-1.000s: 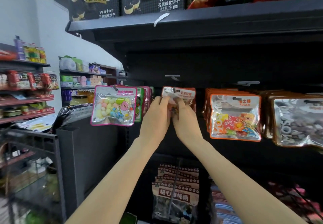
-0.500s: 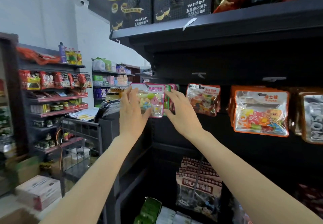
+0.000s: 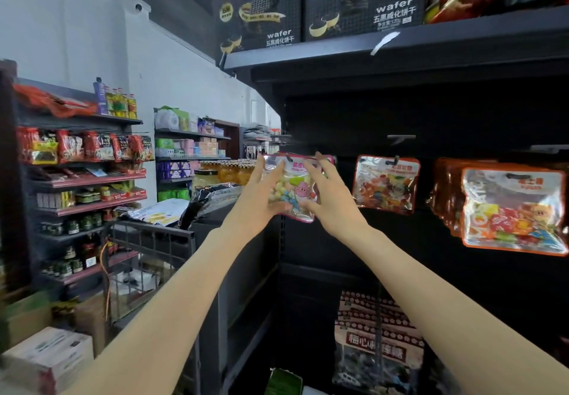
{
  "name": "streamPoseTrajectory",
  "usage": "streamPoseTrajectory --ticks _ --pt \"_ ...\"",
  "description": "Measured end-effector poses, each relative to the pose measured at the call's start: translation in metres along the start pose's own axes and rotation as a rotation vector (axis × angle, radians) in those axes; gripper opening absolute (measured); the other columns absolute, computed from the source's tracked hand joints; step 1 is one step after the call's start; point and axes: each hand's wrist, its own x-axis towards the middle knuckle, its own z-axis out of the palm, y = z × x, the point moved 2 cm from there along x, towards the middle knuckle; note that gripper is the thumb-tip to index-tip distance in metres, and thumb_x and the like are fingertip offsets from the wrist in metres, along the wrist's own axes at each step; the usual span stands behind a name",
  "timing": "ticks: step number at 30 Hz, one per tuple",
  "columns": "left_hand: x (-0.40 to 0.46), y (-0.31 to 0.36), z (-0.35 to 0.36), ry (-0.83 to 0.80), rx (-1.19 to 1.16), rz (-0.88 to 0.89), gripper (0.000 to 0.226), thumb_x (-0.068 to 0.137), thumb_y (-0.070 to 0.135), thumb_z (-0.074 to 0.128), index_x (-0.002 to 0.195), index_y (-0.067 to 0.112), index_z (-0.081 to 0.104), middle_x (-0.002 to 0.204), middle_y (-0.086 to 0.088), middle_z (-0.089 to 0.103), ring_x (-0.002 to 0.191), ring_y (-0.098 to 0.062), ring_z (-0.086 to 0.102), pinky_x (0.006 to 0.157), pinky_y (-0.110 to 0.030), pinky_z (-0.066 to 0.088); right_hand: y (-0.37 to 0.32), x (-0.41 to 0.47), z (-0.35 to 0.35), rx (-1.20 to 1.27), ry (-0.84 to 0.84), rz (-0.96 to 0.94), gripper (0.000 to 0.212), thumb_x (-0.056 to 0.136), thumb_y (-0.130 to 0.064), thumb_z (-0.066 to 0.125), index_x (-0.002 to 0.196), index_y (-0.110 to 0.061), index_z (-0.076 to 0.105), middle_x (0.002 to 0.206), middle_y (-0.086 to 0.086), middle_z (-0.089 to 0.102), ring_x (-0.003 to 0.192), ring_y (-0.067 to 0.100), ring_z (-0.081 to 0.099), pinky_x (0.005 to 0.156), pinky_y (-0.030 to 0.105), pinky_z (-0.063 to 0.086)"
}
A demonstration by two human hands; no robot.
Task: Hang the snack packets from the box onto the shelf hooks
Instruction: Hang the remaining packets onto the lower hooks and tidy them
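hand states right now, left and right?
Left hand: fingers curled around the left edge of the pink-edged candy packet.
Right hand: fingers spread, touching the same packet's right side; no clear grip.
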Motion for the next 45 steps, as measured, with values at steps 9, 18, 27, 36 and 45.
streamPoseTrajectory --ticks 9,18,27,36,45 --pt "0.008 -0.010 0.001 0.062 -0.065 0.073 0.090 0.076 0.019 0.076 0.148 0.025 0.022 0.158 0.000 -0.002 0.142 -0.018 0.018 0.111 -0.032 0.024 0.004 0.010 0.005 -0.070 0.040 -0.001 0.070 0.090 -0.021 0.062 0.149 -0.017 0.025 0.158 -0.003 0.007 0.144 0.015 0.016 0.107 0.027 0.033" --pt "0.040 -0.008 -0.038 -0.200 0.165 0.110 0.129 0.052 0.045 0.088 0.150 0.020 0.008 0.154 -0.001 0.021 0.140 -0.020 0.023 0.116 -0.042 0.021 -0.004 0.035 -0.016 -0.093 -0.177 0.071 0.109 0.070 -0.032 0.081 0.152 -0.026 0.009 0.159 0.000 0.003 0.146 0.022 -0.005 0.116 0.043 0.014" --pt "0.049 -0.008 -0.035 -0.361 0.103 0.103 0.113 0.058 0.039 0.087 0.147 0.019 0.020 0.141 0.001 0.037 0.125 -0.017 0.044 0.107 -0.036 0.037 -0.001 0.047 -0.019 -0.254 -0.252 0.079 0.108 0.064 -0.042 0.083 0.150 -0.023 0.019 0.150 0.001 0.028 0.136 0.022 0.029 0.110 0.039 0.033" --pt "0.066 -0.023 -0.034 -0.215 -0.388 -0.065 0.039 0.097 0.014 0.041 0.135 0.019 0.044 0.124 -0.006 0.055 0.114 -0.023 0.053 0.102 -0.041 0.042 0.000 0.054 -0.028 0.151 -0.073 0.183 0.053 0.096 -0.033 0.050 0.145 -0.023 0.034 0.148 0.002 0.036 0.113 0.012 0.051 0.086 0.020 0.045" --pt "0.083 -0.016 -0.021 -0.167 -0.288 -0.091 0.037 0.101 0.037 0.034 0.112 0.013 0.061 0.100 -0.002 0.061 0.096 -0.021 0.057 0.086 -0.029 0.041 -0.005 0.058 -0.024 0.104 -0.066 0.317 0.047 0.102 -0.041 0.031 0.129 -0.010 0.054 0.124 0.012 0.060 0.107 0.020 0.055 0.080 0.023 0.033"
